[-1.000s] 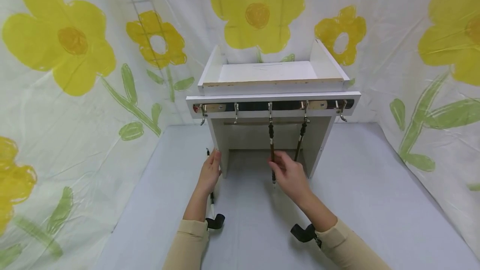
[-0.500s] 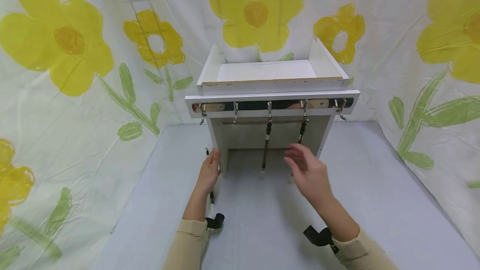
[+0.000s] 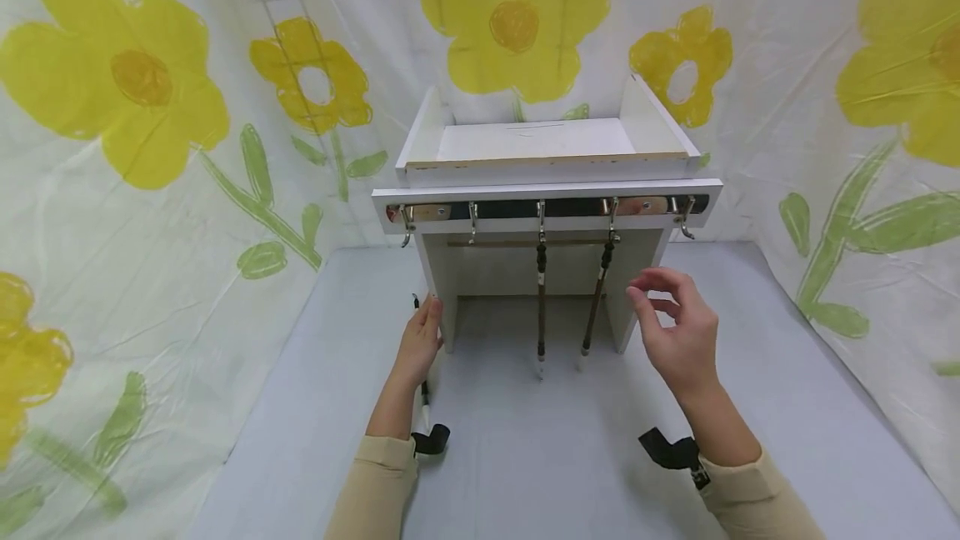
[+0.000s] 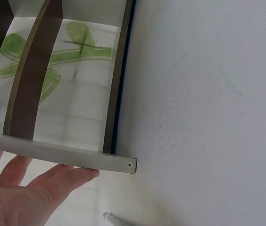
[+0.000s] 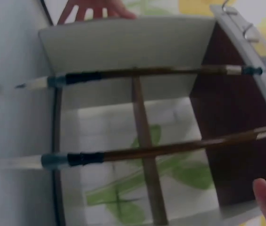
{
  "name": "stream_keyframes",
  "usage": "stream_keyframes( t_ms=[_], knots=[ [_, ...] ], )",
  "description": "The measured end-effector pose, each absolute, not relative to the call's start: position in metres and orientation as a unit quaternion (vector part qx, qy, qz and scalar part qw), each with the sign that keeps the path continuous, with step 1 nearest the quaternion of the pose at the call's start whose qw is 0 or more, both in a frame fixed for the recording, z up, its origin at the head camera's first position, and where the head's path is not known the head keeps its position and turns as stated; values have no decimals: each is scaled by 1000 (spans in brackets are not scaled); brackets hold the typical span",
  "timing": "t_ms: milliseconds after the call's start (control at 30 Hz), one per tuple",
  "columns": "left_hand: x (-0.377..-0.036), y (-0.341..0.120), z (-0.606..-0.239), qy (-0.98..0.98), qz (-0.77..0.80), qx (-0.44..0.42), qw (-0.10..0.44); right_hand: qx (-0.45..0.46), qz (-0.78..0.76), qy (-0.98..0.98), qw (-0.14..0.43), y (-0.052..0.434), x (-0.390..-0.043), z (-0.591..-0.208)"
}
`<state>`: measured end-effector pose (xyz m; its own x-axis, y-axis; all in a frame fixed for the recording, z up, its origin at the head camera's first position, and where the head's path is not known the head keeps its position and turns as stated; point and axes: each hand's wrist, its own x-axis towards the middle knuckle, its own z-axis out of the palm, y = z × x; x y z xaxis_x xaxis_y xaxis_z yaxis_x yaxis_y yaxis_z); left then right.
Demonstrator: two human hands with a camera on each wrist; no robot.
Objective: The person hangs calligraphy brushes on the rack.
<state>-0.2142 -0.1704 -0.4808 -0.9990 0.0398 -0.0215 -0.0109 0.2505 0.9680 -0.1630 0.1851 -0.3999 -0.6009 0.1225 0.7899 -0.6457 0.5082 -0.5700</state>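
Two calligraphy brushes hang tip down from hooks on a white wooden shelf unit (image 3: 555,171). The middle brush (image 3: 542,298) hangs nearly straight, while the right brush (image 3: 597,298) slants a little. My left hand (image 3: 418,344) rests against the unit's left side panel (image 4: 67,154), fingers on its outer face in the left wrist view. To the right of the unit, my right hand (image 3: 678,332) is raised with nothing in it, fingers loosely bent and thumb near the forefinger. Another thin brush-like stick (image 3: 425,394) lies partly hidden behind my left hand.
A metal hook rail (image 3: 487,211) with several hooks runs across the unit's front. Its open top tray (image 3: 536,142) faces up. The unit stands on a pale tabletop (image 3: 525,465), before a flower-printed curtain (image 3: 390,32).
My right hand has let go of the middle brush and moved right, past the right brush to beside the unit. The freed brush has swung. My left hand has stayed put.
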Motion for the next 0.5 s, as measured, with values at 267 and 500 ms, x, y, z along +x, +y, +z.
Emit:
stream_keyframes(
  t_ms=[267,500],
  knots=[
    [-218,-173,-496,789,614,14,12,109,503,-743,427,188,-166,-394],
    [-221,-173,-496,788,615,19,9,94,555,-751,346,209,-191,-432]
  ],
)
